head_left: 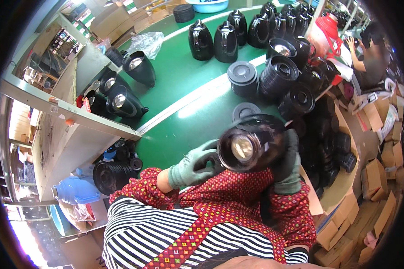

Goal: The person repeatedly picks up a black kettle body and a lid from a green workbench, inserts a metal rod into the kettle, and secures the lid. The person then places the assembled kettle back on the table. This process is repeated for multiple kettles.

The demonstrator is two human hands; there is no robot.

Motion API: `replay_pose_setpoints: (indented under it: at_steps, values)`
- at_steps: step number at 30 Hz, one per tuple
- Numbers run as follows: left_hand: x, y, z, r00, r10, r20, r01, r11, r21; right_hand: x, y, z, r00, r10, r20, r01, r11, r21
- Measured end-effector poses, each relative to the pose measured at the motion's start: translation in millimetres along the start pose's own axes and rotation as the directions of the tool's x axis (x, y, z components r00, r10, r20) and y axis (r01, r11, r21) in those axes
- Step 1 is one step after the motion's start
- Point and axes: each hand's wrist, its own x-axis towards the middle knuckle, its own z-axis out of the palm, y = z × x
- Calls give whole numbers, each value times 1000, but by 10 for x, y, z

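Right hand (291, 159) partly hidden behind black jug (268, 136), blue basin (209, 7) cut off by top edge

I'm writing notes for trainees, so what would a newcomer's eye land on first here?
First, probably, the glossy black pot near the centre, its silvery mouth toward the camera, the right fingers against its side. Then the red-and-pink jug at upper right, and the black jugs standing at top centre on the green table.

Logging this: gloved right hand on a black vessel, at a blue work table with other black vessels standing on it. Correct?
Not quite: the head view shows a green work table, not blue. The rest stands: gloved right hand on a black vessel, other black vessels on the table.
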Motion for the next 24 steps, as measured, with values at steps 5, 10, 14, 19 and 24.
replay_pose_setpoints:
  at_steps: [5, 10, 14, 19, 24]
  values:
    - [136, -414, -503, 855, -302, -421, 148, 921, -360, 361, 542, 26, 961, -236, -144, 145, 873, -466]
    - [1006, -1043, -1213, 647, -350, -677, 217, 936, -277, 323, 888, -244, 938, -342, -53, 236, 745, -624]
    - [1482, -2160, -1769, 490, -303, -817, 302, 939, -167, 280, 920, -238, 941, -336, 52, 262, 619, -741]
    - [1750, -1931, -1766, 457, -144, -878, 517, 846, 130, 213, 863, -225, 916, -367, 164, 327, 446, -833]
    - [1389, -2130, -2629, 227, 244, -943, 749, 575, 329, 195, 885, -200, 906, -377, 194, 348, 401, -848]
